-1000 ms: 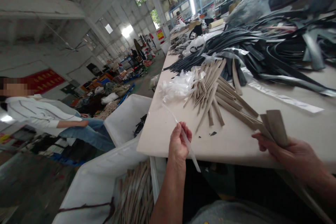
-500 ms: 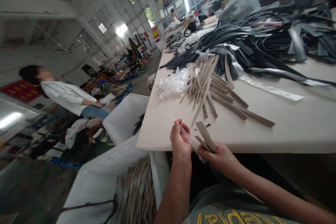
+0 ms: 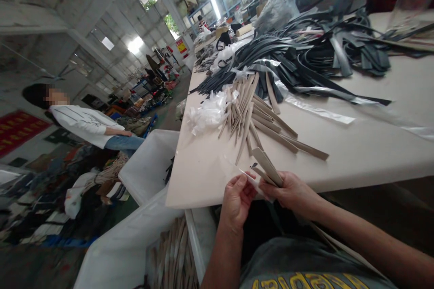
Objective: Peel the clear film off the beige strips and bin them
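My right hand (image 3: 288, 189) is closed round a few flat beige strips (image 3: 266, 165), whose ends stick up past the fingers above the table's near edge. My left hand (image 3: 239, 194) pinches a thin translucent plastic strip (image 3: 251, 179), which runs across toward the right hand. The two hands are close together but apart. Just beyond them, a fanned pile of beige strips (image 3: 244, 108) lies on the table (image 3: 339, 158). Crumpled clear plastic film strips (image 3: 208, 115) are heaped to the left of that pile.
Long dark strips (image 3: 298, 54) cover the far part of the table. A white bin (image 3: 135, 235) holding beige strips stands at lower left, with a second white bin (image 3: 145, 158) behind it. A person (image 3: 84, 122) in a white top is at the left.
The camera view has turned right, so the table appears further left. My left hand has come nearer to my right hand along the plastic strip. The beige strips stay in my right hand.
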`<state>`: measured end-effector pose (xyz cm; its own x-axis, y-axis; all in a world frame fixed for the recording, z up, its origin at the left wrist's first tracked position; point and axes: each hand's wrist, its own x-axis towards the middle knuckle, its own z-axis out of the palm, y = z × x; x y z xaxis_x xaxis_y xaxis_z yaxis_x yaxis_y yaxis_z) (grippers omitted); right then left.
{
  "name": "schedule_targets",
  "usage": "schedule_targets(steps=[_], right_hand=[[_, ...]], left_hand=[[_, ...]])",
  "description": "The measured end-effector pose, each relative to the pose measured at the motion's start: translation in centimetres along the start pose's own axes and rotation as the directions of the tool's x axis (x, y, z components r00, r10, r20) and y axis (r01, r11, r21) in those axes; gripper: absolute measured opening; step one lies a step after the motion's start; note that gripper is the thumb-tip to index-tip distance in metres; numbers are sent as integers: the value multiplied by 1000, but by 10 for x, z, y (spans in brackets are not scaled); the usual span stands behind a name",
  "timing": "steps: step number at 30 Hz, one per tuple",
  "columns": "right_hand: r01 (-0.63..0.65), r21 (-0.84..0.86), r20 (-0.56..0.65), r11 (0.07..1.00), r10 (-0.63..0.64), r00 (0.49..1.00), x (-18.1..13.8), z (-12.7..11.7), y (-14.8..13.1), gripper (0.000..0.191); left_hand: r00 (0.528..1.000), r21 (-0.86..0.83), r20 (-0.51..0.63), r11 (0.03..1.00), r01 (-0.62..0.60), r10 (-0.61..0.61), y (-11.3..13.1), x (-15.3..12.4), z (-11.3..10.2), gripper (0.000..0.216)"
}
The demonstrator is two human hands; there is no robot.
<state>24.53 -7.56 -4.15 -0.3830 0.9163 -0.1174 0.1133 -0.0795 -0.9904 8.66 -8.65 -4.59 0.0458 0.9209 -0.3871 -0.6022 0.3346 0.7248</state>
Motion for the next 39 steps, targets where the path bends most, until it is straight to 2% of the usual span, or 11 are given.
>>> schedule_targets(steps=[7,14,18,21,24,27,29,32,36,37,39], right_hand=[[34,-171,2,985,-34,999,6,-15,-17,28],[50,-362,-78,931,-84,993,10,-11,-14,19],[53,-383,-124,922,-108,986,13,-20,-5,21],[65,-358,-132,932,-120,984,13,-30,-5,27],[71,-341,-152,937,-130,980,13,-34,-6,28],[71,-330,-173,941,-135,976,14,-34,-5,22],[74,-316,-180,946,-137,974,14,-34,-4,19],[93,-276,-165,957,-143,976,14,-34,-4,22],[117,-184,-127,976,-141,982,13,-35,-10,28],[114,-160,-119,981,-134,984,13,-36,-11,29],[88,-113,-104,990,-100,990,13,-36,-12,32]], left_hand=[[957,12,-213,980,-199,197,3,13,5,34],[941,96,-183,958,-270,283,0,21,22,29],[932,149,-201,950,-275,302,-2,24,28,30],[962,101,-147,971,-217,230,-5,24,31,32],[997,79,-30,995,-68,70,-14,23,34,36],[996,148,81,989,24,-36,-23,21,37,29],[994,207,101,978,17,-39,-27,19,38,27],[991,383,106,916,-115,80,-27,17,40,31],[948,611,138,729,-308,285,-17,17,39,30],[941,616,118,720,-320,317,-13,18,38,29],[947,541,30,791,-285,320,-5,23,33,26]])
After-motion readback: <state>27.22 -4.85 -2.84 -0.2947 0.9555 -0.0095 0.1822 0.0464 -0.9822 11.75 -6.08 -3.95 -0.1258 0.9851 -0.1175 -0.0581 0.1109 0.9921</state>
